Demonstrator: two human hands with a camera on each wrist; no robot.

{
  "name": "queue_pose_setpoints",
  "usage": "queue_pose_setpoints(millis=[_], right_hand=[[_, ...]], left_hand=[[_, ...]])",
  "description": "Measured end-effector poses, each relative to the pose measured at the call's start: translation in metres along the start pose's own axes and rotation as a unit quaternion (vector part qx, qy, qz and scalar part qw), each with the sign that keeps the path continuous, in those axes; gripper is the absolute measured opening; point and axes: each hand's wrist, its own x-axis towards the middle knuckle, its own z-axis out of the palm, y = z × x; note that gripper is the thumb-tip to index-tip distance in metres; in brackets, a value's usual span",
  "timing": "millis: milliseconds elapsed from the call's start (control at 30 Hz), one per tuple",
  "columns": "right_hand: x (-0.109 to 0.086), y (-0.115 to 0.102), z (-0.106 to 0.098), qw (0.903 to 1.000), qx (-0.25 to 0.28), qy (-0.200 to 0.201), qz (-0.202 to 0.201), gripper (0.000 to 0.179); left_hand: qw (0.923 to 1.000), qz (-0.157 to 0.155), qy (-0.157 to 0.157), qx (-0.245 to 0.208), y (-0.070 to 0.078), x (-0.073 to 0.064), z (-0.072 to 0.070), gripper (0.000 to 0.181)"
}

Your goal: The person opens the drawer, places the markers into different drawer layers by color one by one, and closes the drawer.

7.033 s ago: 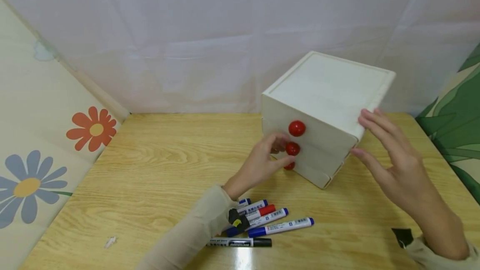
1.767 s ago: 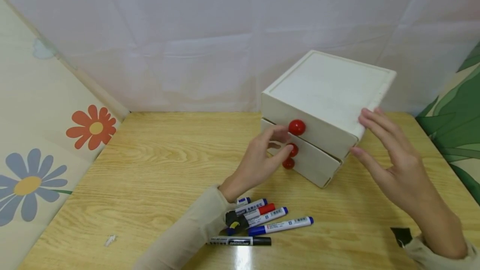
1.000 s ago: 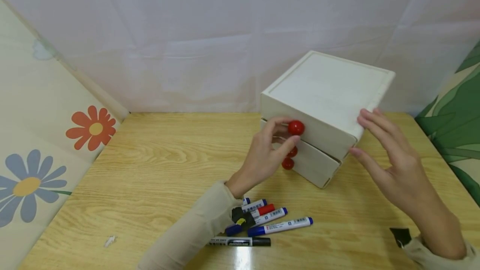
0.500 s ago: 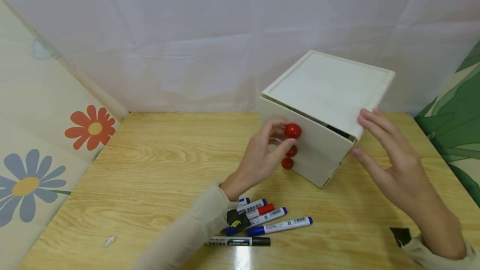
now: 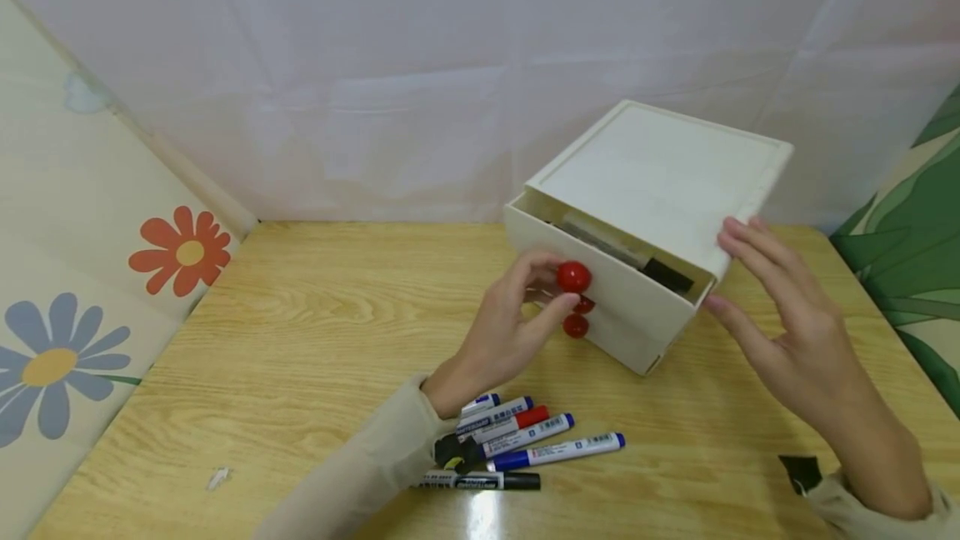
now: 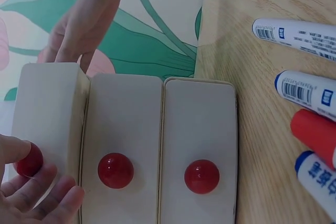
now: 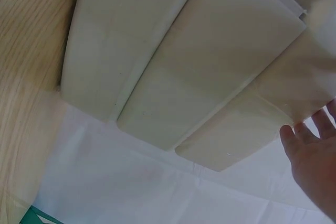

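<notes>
A white cabinet (image 5: 667, 173) of three stacked drawers, each with a round red knob, stands right of centre on the table. My left hand (image 5: 491, 336) pinches the top knob (image 5: 574, 277). The top drawer (image 5: 536, 232) is pulled partly out; inside lie a dark block-shaped item (image 5: 667, 275) and a clear or greyish long item, kinds not plain. Both lower drawers, with the middle knob (image 6: 115, 170) and bottom knob (image 6: 201, 177), are in. My right hand (image 5: 802, 332) rests with extended fingers against the cabinet's right top edge.
Several whiteboard markers lie in front of the cabinet, among them a blue-capped marker (image 5: 558, 451), a red-capped marker (image 5: 533, 417) and a black marker (image 5: 517, 481). My left sleeve partly covers them. A small white scrap (image 5: 218, 478) lies at the table's left.
My left hand has gone from the middle knob up to the top knob and drawn the top drawer out toward the front left. The right hand has stayed at the cabinet's edge.
</notes>
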Motion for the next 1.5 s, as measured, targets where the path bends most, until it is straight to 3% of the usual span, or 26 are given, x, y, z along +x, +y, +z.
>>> queue_pose_setpoints(millis=[633,1100,1500], right_hand=[[0.001,0.001,-0.001,0.9999,-0.006,-0.006,0.009,0.069],[0.002,-0.001,0.001,1.0,0.007,0.006,0.001,0.068],[0.001,0.0,-0.001,1.0,0.002,0.001,0.01,0.069]], left_hand=[[0.9986,0.032,-0.01,0.041,0.009,-0.028,-0.02,0.034],[0.9982,0.025,-0.017,0.052,0.016,-0.043,-0.028,0.035],[0.9986,-0.004,-0.024,0.047,0.019,-0.056,-0.033,0.038]])
